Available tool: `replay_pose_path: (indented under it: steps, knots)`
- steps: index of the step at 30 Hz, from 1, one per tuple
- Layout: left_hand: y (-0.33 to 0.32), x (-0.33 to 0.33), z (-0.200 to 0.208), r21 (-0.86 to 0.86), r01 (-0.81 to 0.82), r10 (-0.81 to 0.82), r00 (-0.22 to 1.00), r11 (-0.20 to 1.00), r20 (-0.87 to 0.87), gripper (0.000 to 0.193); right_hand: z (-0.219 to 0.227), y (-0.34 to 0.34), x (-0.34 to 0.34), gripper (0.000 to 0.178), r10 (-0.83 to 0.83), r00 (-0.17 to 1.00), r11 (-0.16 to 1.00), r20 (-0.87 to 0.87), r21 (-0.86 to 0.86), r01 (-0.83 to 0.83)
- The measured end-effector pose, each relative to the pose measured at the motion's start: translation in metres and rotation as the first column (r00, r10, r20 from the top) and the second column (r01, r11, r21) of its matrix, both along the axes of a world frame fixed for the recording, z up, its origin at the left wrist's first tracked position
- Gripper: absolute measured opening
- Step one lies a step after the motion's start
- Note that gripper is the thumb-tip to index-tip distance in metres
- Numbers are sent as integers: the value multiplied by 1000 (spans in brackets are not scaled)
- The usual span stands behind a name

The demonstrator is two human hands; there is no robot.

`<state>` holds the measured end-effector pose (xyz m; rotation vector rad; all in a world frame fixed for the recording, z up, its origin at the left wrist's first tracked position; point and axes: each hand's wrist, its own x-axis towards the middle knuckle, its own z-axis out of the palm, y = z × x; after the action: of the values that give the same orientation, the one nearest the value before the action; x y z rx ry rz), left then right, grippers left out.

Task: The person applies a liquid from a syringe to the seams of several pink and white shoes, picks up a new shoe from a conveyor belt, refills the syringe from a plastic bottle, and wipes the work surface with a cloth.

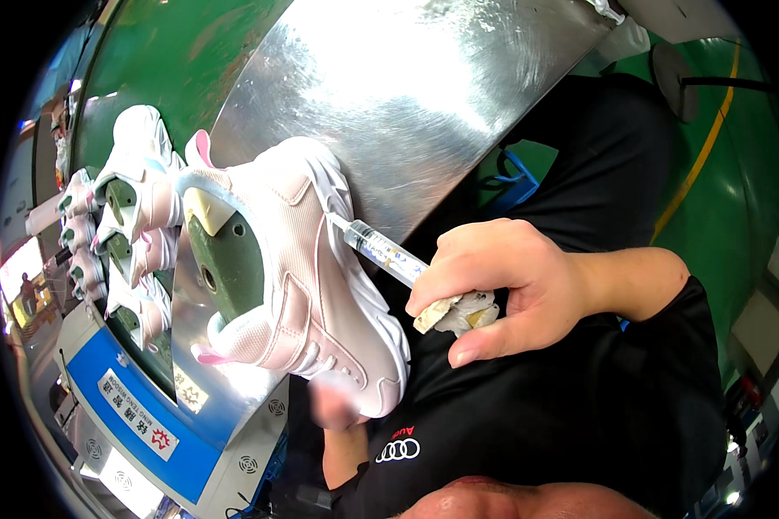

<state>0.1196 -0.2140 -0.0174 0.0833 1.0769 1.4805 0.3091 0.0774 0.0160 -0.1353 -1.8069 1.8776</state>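
A pale pink sneaker with a thick white sole is tilted up in front of me. A dark green shoe last fills its opening. My left hand, partly blurred, grips the toe end from below. In my right hand is a clear syringe, its thin tip touching or very near the seam between upper and sole. A crumpled whitish wad, smeared with yellow, sits between the thumb and fingers of that same hand. Part of the syringe's rear end is hidden by the fingers.
A shiny metal table slopes away behind the sneaker. On the left stand several similar sneakers on lasts, in rows. A blue and grey machine panel lies at the lower left, and a blue frame shows beside my leg.
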Motion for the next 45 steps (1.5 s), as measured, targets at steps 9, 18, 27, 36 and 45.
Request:
replay_pose_path:
  steps: [9, 18, 27, 36, 45]
  knots:
    - [-1, 5, -8, 23, 42, -43, 997, 999, 62, 77, 11, -1, -4, 36, 61, 998, 997, -20, -51, -62]
    - [18, 14, -9, 63, 102, -110, 983, 993, 145, 76, 20, -9, -1, 37, 85, 996, 986, -14, -144, -86]
    - [70, 32, 6, 143, 189, -221, 940, 972, 261, 75, 49, -4, 18, 39, 196, 979, 946, 57, -274, -173]
    - [121, 37, -1, 393, 332, -442, 867, 857, 231, 68, 75, -3, 40, 39, 184, 972, 981, 149, -90, -172]
    - [137, 46, 2, 263, 238, -342, 805, 935, 485, 46, 108, 2, 62, 36, 222, 937, 974, 268, -9, -228]
